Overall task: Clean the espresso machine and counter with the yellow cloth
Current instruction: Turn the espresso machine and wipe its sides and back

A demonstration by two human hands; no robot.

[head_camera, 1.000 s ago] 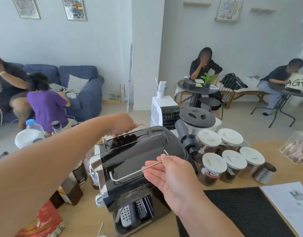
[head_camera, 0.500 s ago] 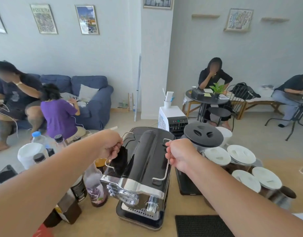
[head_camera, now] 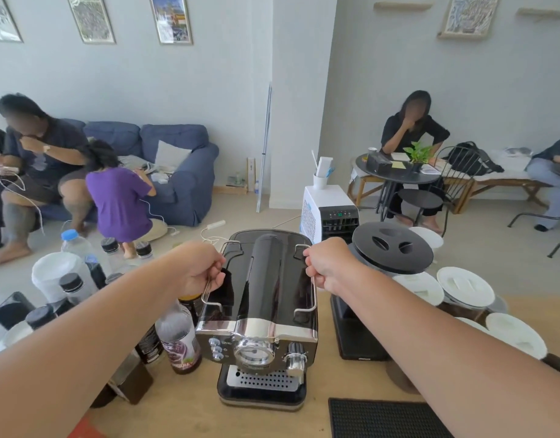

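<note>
espresso machine [head_camera: 266,289] stands mid-surface [head_camera: 184,409], controls facing near, long axis running near to far. left grip [head_camera: 199,268] curls round the left wire rail [head_camera: 208,297], right grip [head_camera: 327,270] round the right wire rail [head_camera: 313,295], both equally close. yellow cloth is not in view.

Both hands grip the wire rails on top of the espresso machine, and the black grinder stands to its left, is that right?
Not quite: the head view shows the black grinder to the right of the espresso machine; bottles stand to its left. The left hand and right hand do each grip one of the wire rails on top.
</note>
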